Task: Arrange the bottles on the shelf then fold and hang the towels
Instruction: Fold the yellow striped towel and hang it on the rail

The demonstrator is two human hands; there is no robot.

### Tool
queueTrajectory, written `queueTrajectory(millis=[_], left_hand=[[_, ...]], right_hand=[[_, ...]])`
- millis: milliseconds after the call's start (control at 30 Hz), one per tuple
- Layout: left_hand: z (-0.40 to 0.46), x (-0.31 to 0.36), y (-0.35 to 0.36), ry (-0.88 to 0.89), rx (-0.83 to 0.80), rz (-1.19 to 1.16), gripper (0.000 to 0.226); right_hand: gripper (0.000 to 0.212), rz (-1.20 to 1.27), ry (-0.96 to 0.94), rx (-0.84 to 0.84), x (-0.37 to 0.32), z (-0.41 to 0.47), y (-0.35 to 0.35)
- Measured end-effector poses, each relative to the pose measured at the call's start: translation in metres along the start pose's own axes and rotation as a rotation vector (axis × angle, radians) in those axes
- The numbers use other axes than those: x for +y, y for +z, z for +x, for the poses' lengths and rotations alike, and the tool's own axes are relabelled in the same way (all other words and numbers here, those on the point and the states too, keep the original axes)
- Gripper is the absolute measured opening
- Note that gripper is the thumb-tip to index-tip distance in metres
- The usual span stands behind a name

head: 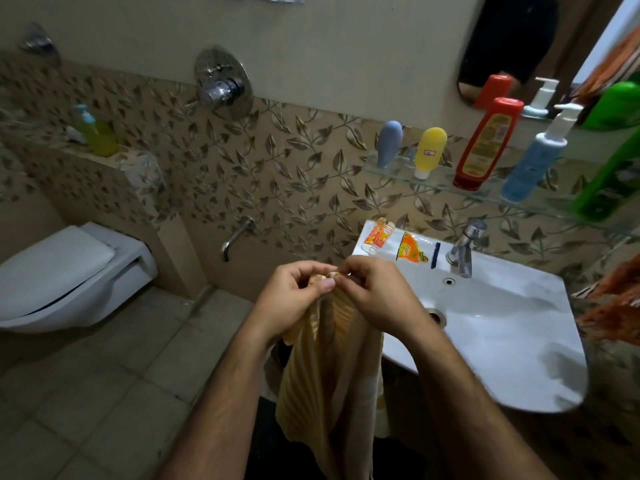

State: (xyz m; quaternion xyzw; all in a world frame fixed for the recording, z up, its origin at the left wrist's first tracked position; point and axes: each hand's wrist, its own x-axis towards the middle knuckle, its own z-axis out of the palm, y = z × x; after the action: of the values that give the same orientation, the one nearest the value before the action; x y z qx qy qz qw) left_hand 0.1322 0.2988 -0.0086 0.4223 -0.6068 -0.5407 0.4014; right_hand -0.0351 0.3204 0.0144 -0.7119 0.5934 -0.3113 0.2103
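Leaf-patterned tiles back a white sink (502, 327) and, above it, a glass shelf (440, 183) carrying the bottles (486, 143) upright in a row. Beside the sink a yellow striped towel (325, 368) hangs down between both forearms. Its top edge is pinched by the left hand (294, 299) and right hand (374, 292), fingers (325, 284) pressed together and nearly touching.

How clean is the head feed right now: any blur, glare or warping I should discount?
Head view: dim, warm light; wide-angle warping bends the glass shelf and tilts the bottles; the green bottle at the right edge is smeared; soft glare on the sink; both hands' grip on the towel reads sharp.
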Motion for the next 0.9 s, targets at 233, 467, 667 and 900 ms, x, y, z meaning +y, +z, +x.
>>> queueTrajectory(millis=[233, 467, 667, 900], left_hand=[[0.023, -0.002, -0.001, -0.025, 0.225, 0.211, 0.012], [0.033, 0.003, -0.006, -0.053, 0.313, 0.183, 0.014], [0.021, 0.015, -0.002, -0.062, 0.087, 0.013, 0.039], [0.016, 0.018, 0.010, 0.006, -0.146, -0.136, 0.039]], right_hand=[[0.020, -0.035, 0.178, -0.131, 0.001, -0.001, -0.015], [0.015, -0.053, 0.174, -0.085, 0.000, -0.008, -0.059], [0.015, 0.017, 0.136, 0.176, -0.002, 0.006, -0.042], [0.009, 0.093, 0.061, -0.001, 0.002, 0.007, -0.024]])
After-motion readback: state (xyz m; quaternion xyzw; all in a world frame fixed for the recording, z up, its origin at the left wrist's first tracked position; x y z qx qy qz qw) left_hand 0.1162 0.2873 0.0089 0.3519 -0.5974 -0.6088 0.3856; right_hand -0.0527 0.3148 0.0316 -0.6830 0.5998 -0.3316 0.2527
